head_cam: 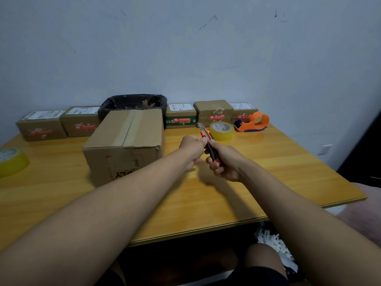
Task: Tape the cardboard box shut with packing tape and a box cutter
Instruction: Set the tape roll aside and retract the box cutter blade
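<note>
Cutter (209,145) in both hands

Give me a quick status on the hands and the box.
Both hands on box cutter: right hand grips handle, left hand at slider. Cardboard box flaps closed, old tape strip along seam. Nothing in the way.

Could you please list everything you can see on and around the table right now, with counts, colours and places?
Large cardboard box: one, brown, flaps closed with tape along the top seam, centre-left of the table.
Small parcels: five, brown, labelled, in a row along the wall.
Bin: one, black liner, behind the large box.
Tape rolls: two, yellowish clear; one right of centre, one at the left edge.
Tape dispenser: one, orange, far right.
Table: one, yellow-orange wood.
Box cutter: one, orange and black, blade out, held in both hands.
Left hand: on the cutter's front.
Right hand: gripping the handle.
</note>
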